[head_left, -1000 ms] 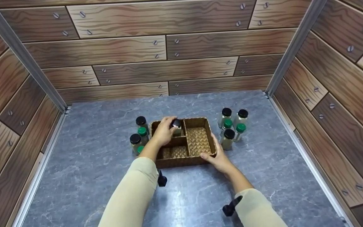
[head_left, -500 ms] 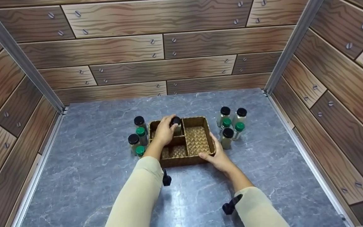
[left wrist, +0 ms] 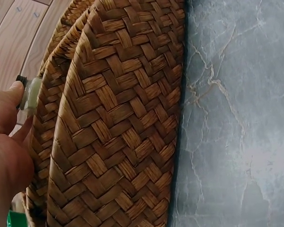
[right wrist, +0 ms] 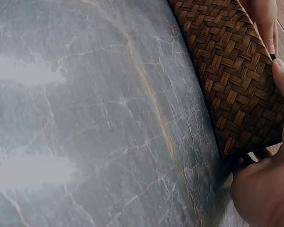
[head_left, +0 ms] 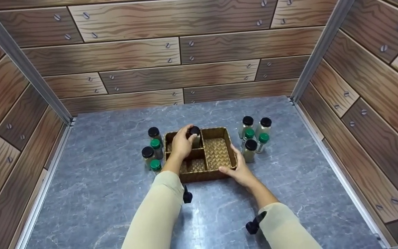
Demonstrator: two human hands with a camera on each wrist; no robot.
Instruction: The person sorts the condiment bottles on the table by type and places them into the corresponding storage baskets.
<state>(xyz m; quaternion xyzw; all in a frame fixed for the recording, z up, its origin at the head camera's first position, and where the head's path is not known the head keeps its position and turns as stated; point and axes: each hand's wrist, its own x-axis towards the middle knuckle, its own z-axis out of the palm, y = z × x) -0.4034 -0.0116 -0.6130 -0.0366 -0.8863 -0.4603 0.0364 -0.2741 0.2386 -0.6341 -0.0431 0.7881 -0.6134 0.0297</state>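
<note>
Nearest the viewer, two pale sleeves [head_left: 154, 214] are stretched over the table [head_left: 81, 197], a small black device [head_left: 187, 195] being worn at each wrist. Beyond them, one woven basket [head_left: 200, 178] is set with its long axis running left to right, divided into three compartments. Its near right corner is gripped by the right hand [head_left: 243, 173], the thumb being laid at the rim. Beside its left end, two black-capped bottles [head_left: 148, 155] and two green-capped bottles [head_left: 155, 165] are stood. At the far left compartment, one black-topped jar [head_left: 197, 139] is pinched by the left hand [head_left: 182, 145]; it is held to that hand's right, far nearer to it than to the right hand, long axis close to upright, just beside the middle divider. Whether its base is rested cannot be told. Past the basket's right end, three black-lidded jars [head_left: 249, 152] and two green-lidded jars [head_left: 263, 142] are grouped. Behind everything, a plank-patterned wall [head_left: 219, 48] is seen.
</note>
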